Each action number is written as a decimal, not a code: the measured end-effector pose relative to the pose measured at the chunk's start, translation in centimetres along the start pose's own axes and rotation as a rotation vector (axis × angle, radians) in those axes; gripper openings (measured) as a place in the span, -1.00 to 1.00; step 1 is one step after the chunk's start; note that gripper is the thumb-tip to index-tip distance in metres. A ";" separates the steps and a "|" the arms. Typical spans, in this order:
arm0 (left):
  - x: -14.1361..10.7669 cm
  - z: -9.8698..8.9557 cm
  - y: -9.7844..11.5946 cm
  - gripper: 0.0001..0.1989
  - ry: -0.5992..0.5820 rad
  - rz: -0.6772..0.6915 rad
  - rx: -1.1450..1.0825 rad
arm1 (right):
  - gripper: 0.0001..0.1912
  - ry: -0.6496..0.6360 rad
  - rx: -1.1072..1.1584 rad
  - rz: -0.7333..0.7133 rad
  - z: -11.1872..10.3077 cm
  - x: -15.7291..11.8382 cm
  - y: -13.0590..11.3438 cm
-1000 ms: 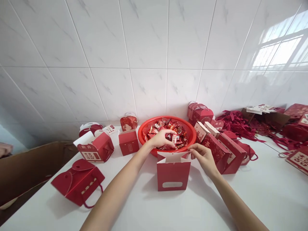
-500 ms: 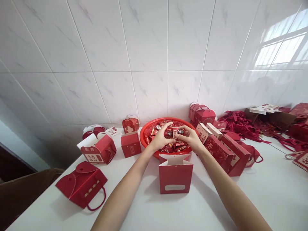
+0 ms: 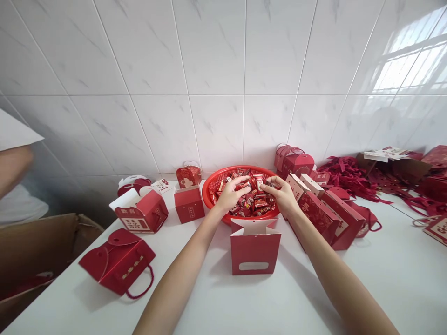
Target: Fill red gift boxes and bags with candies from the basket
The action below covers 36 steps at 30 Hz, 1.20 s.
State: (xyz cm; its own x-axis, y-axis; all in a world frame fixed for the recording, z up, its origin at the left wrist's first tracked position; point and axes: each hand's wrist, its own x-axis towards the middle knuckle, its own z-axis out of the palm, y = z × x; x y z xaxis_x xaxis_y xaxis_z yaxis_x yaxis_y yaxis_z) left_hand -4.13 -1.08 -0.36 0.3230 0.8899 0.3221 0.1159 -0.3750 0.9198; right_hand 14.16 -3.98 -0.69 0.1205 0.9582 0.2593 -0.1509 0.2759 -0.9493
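Note:
Over the red basket (image 3: 206, 186) of wrapped candies, my left hand (image 3: 232, 193) is closed, with dark-wrapped candy between thumb and fingers. My right hand (image 3: 282, 193) pinches the edge of a red and white candy (image 3: 259, 182) on the basket's right side. Directly in front of the basket stands an open red box (image 3: 255, 251), its white inside showing at the top and a pale oval on its front.
Red boxes (image 3: 120, 263) with cord handles stand at the left. More upright boxes (image 3: 344, 221) and a heap of dark red ribbons (image 3: 345, 179) lie to the right. A person's arm (image 3: 14, 167) shows at the far left above a cardboard box (image 3: 70, 237).
My hands have moved apart slightly over the basket. A person's arm and white sleeve have come into view at the left edge.

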 end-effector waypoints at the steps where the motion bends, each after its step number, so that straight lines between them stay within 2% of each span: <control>1: 0.0 0.0 0.0 -0.54 -0.001 0.005 -0.006 | -0.46 -0.007 0.016 0.001 0.0 -0.1 -0.4; 7: 0.3 -0.1 -0.2 -0.43 -0.074 0.025 -0.106 | -0.56 -0.155 -0.020 -0.124 -0.6 -1.5 -4.2; 10: 0.0 -0.3 0.1 -0.34 -0.031 -0.010 -0.169 | -0.61 -0.216 -0.105 -0.206 -0.9 -2.7 -6.3; 13: -0.9 -1.1 0.8 -0.37 -0.012 -0.033 -0.193 | -0.63 -0.232 -0.222 -0.260 -1.1 -3.8 -7.8; 17: -2.1 -2.7 2.1 -0.55 -0.040 -0.001 0.028 | -0.64 -0.252 -0.277 -0.306 -1.2 -4.4 -9.0; 19: -2.2 -3.4 2.3 -0.65 0.010 0.018 0.234 | -0.65 -0.244 -0.299 -0.325 -1.2 -4.6 -9.3; 22: -1.5 -3.6 1.8 -0.64 0.131 0.053 0.552 | -0.66 -0.230 -0.336 -0.352 -1.1 -4.9 -9.7; 23: -1.2 -3.4 1.5 -0.64 0.116 0.057 0.615 | -0.66 -0.226 -0.348 -0.363 -1.1 -5.0 -9.8; 24: -0.8 -3.1 1.3 -0.66 0.041 0.049 0.649 | -0.66 -0.219 -0.364 -0.377 -1.1 -5.2 -9.8; 27: 0.4 -1.4 0.8 -0.76 -0.418 -0.031 0.694 | -0.68 -0.201 -0.419 -0.420 -1.0 -5.5 -10.1; 28: 0.8 -0.7 0.8 -0.78 -0.553 -0.065 0.732 | -0.68 -0.199 -0.433 -0.429 -1.0 -5.6 -10.1; 29: 1.2 0.0 0.7 -0.80 -0.639 -0.097 0.784 | -0.69 -0.199 -0.443 -0.434 -1.1 -5.6 -10.2; 30: 1.6 0.8 0.7 -0.81 -0.681 -0.130 0.842 | -0.68 -0.200 -0.449 -0.438 -1.1 -5.7 -10.3; 33: 2.6 2.4 0.8 -0.87 -0.694 -0.233 0.947 | -0.68 -0.198 -0.467 -0.454 -1.5 -5.7 -10.5; 36: 3.3 3.1 0.7 -0.89 -0.714 -0.310 0.963 | -0.68 -0.178 -0.482 -0.468 -1.9 -5.7 -10.6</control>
State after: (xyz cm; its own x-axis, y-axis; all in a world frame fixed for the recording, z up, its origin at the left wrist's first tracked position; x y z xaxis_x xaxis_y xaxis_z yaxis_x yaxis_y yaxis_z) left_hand -0.01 0.79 0.69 0.5633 0.7478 -0.3515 0.8245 -0.4808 0.2984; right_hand 16.92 -12.47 7.52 -0.1026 0.7555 0.6470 0.3354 0.6387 -0.6925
